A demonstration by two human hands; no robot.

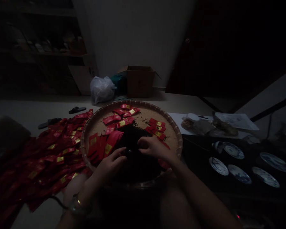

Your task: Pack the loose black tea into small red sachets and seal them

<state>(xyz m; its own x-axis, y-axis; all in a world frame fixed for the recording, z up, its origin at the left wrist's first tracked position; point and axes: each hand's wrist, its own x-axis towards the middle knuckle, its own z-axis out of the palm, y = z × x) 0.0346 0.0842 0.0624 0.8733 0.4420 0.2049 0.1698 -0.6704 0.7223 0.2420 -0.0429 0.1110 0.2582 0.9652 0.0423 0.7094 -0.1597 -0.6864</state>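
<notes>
Both hands are over a round woven bamboo tray (154, 111) holding a pile of dark, loose leaves that look like tea (133, 168). My left hand (113, 160) is at the pile's left side, thumb and fingers curled in a pinch; anything between them is too dark to make out. Across from it, my right hand (150, 147) has its thumb and fingertips bent together at the leaves, contents likewise hidden. A small shiny spot shows between the hands. Red packets with gold labels (113, 141) lie left of the pile, and more red packets (157, 127) lie to its right.
A large heap of red packets (62, 152) covers the floor at left, by dark slippers (77, 110). Behind the tray stand a white plastic bag (102, 89) and an open cardboard box (140, 82). Several blue-and-white plates (239, 174) sit on a dark surface at right.
</notes>
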